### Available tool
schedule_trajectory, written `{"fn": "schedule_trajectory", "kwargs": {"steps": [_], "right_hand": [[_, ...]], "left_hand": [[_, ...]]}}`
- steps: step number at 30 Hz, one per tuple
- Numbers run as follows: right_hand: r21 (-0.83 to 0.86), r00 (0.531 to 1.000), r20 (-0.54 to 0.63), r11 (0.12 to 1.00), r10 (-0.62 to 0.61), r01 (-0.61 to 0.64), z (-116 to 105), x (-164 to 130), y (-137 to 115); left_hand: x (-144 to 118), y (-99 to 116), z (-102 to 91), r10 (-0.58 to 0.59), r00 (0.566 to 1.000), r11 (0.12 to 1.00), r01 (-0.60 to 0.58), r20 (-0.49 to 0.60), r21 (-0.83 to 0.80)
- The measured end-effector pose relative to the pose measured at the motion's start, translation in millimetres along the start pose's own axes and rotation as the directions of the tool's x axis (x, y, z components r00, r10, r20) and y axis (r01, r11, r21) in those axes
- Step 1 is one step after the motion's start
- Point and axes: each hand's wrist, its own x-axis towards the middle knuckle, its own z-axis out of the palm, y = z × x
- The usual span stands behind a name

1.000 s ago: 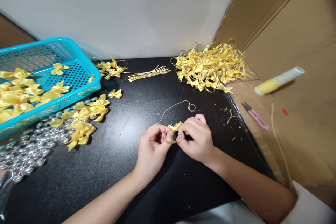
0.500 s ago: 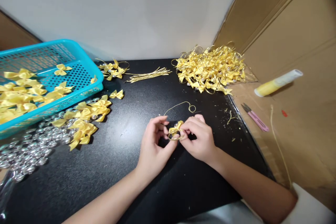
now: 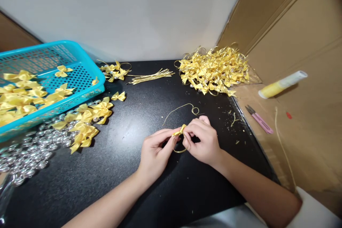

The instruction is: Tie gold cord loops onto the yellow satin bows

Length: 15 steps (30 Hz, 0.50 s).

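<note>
Between my two hands is a small yellow ribbon bow (image 3: pixel 179 132), partly hidden by the fingers. My left hand (image 3: pixel 157 151) pinches the bow's left side between thumb and fingertips. From the right, my right hand (image 3: pixel 203 138) pinches its other side with thumb and forefinger. A loop of gold cord (image 3: pixel 181 151) hangs under the bow, close to the right fingertips. Just beyond the hands a thin loose gold thread (image 3: pixel 176 108) curls on the black table (image 3: pixel 128 171).
Left stands a turquoise basket (image 3: pixel 100 82) of yellow bows, with silver beads (image 3: pixel 29 153) and loose bows (image 3: pixel 84 135) beside it. Cut gold cords (image 3: pixel 152 76) lie at the back, near a heap of looped bows (image 3: pixel 213 69). Pink thread snips (image 3: pixel 260 120) and a tube (image 3: pixel 283 84) lie right.
My left fingers have closed from a looser curl into a pinch on the bow. The bow has turned, and the cord loop now hangs lower. My right hand has hardly moved.
</note>
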Motion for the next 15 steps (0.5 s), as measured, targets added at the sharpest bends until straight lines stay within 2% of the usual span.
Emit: {"fn": "schedule_trajectory", "kwargs": {"steps": [8,15], "right_hand": [[-0.063,1.0,-0.007,0.998,-0.016,0.015,0.4,1.0,-0.5],[-0.098,0.989,0.126,0.993,0.072,-0.059,-3.3,3.2,-4.1]], "left_hand": [[0.7,1.9,1.2,-0.097,0.994,0.995,0.096,-0.04,-0.04],[4.4,3.7,3.5,-0.23,0.972,0.965,0.223,-0.038,-0.141]]}}
